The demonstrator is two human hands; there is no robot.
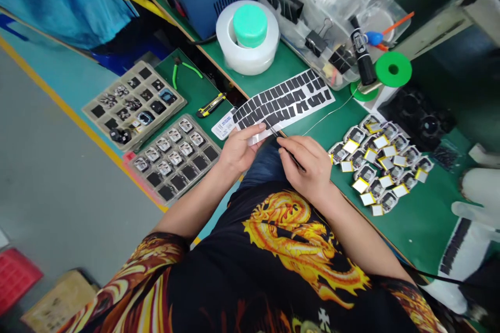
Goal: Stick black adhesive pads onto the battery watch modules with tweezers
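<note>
My left hand point(239, 150) pinches the near edge of a white backing sheet point(287, 101) covered with several small black adhesive pads, which lies on the green bench mat point(414, 218). My right hand point(307, 164) is closed round thin black tweezers point(287, 148) whose tip touches the sheet's near row of pads. To the right lies a cluster of several small silver parts with yellow and white tabs point(380, 164).
Two grey trays point(135, 104) point(175, 158) of small components stand on the left, with green-handled cutters point(183, 70) and a yellow utility knife point(211, 105) beside them. Behind are a tape roll with a teal cap point(248, 36), a clear box of binder clips point(332, 26) and a green spool point(392, 69).
</note>
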